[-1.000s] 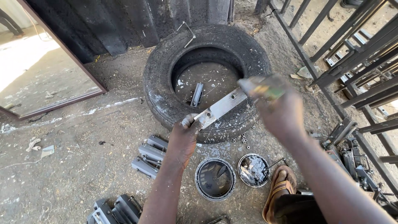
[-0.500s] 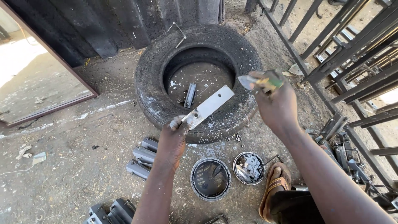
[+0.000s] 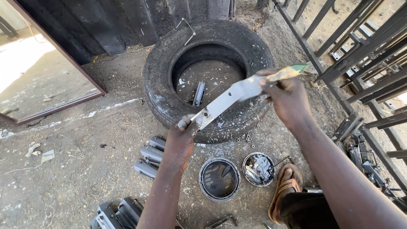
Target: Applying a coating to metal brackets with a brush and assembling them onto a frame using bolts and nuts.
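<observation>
While the left hand (image 3: pixel 182 138) keeps its clenched hold on the lower end of the flat metal bar (image 3: pixel 224 101), pinching it near the drilled hole, the bar now slants up to the right over the near wall of the old tyre (image 3: pixel 165 91), much as it did a moment ago. Below that hand, a stack of grey metal brackets (image 3: pixel 148 157) lies on the dirt floor (image 3: pixel 63 178), and a dark round tin (image 3: pixel 219 179) sits just right of them with a second, paint-smeared tin (image 3: pixel 258 168) beside it. What has changed is on the right: the right hand (image 3: pixel 288 99), closed around a paint-stained brush (image 3: pixel 288 73), has drawn the brush along toward the bar's upper end, where it now touches the metal. Judging by the pale coat on the bar, the stroke is covering that upper stretch. A sandalled foot (image 3: pixel 288 188) rests below the right hand, with metal gate bars (image 3: pixel 373 55) further right.
</observation>
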